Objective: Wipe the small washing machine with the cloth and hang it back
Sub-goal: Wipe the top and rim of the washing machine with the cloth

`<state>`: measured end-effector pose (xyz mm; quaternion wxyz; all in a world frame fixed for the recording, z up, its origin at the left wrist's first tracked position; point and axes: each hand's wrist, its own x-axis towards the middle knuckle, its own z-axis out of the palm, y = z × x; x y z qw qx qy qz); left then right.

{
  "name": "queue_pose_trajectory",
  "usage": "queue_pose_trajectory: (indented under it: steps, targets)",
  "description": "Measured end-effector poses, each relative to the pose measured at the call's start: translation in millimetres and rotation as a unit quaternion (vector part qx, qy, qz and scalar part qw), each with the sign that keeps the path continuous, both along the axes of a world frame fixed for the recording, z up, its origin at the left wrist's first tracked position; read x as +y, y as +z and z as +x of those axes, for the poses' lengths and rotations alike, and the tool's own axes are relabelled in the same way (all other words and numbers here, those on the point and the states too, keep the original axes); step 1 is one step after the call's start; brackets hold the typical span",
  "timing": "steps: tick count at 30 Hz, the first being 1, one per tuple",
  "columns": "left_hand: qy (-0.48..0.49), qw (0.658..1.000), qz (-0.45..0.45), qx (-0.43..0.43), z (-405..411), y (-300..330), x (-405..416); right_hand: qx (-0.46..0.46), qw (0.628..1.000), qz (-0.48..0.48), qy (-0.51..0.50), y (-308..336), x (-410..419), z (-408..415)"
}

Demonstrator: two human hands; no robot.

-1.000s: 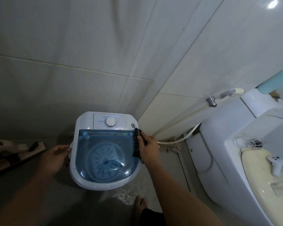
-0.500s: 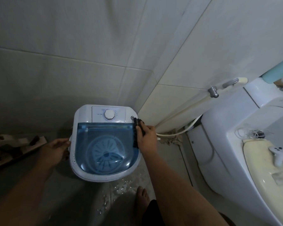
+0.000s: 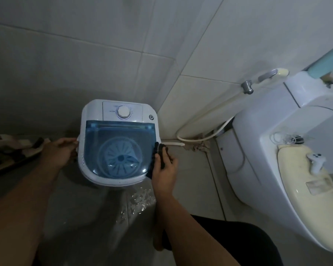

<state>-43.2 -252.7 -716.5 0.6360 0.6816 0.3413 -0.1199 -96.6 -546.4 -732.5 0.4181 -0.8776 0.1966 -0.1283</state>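
1. Wiping under way — small white washing machine with translucent blue lid (image 3: 117, 143) stands on the wet tiled floor in the corner.
2. Right hand (image 3: 164, 166) clutches the dark cloth (image 3: 159, 150) against the machine's right rim; left hand (image 3: 61, 150) touches its left side, grasp unclear.
3. Judged remaining: other surfaces, then hanging.
4. Hook or rail not visible; cloth mostly hidden.
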Motion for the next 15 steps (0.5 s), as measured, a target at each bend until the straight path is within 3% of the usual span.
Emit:
queue_pose_trajectory:
  steps: [5, 10, 15]
  targets:
    - [0.025, 0.999, 0.015, -0.024, -6.0, 4.4, -3.3, 0.065, 0.997, 0.014, 0.047, -1.2, -25.4, 34.7]
    - [0.013, 0.998, 0.038, -0.041, -7.9, 0.2, -1.6, 0.074, 0.995, 0.002, 0.060, -2.3, -28.3, 78.2]
    - [-0.013, 0.994, 0.088, -0.066, -9.5, 15.6, -20.5, 0.062, 0.998, 0.010, 0.030, 3.5, -14.5, 54.6]
